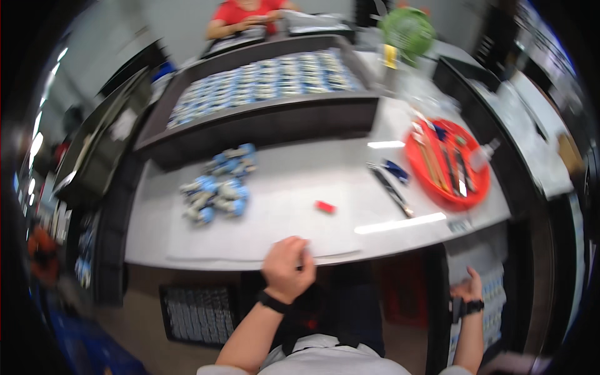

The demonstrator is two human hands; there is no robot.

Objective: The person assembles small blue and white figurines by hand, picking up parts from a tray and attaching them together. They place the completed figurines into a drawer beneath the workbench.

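Note:
My left hand [287,270] is curled closed at the table's front edge, with a black band on its wrist. A dark spot shows between its fingers, but what they hold, if anything, is too blurred to name. Low at the right, beside the table, my right hand [467,289] has a finger stretched out and nothing visible in it. It is over a tray of small pale and blue parts [494,300]. On the white table [300,240], a small red block [325,206] lies beyond my left hand. A loose heap of blue and beige parts [219,194] lies further left.
A dark tray [262,122] of parts in rows stands at the back. To the right are a red basin [431,190] with tools, a dark pen-like tool [390,190] and a green fan [407,31]. Across the table sits a person in red [244,15].

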